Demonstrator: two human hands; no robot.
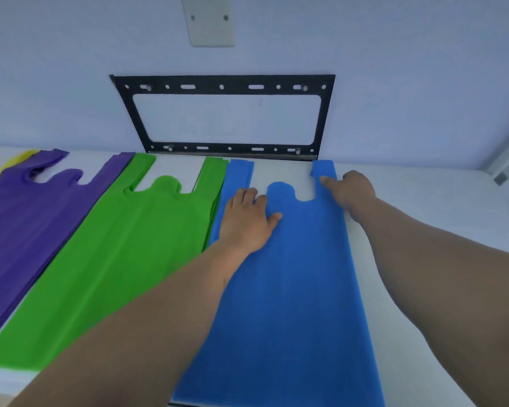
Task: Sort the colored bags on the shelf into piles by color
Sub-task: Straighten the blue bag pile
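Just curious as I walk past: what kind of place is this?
Probably a plain indoor room, maybe a workroom or stockroom: a white shelf against a painted wall carries piles of coloured bags, with an empty black TV wall bracket mounted above.

The yellow bags (0,171) are cut off by the left edge, so only a thin strip shows. The purple bags (27,224) also run off the left edge. The near end of the blue bags (291,289) goes past the bottom edge. The left hand (247,221) lies on the blue pile and hides the part under it. The right hand (350,189) covers the base of the right handle, and its fingers (326,180) are partly hidden, so their hold cannot be told. Both arms leave the picture at the bottom.
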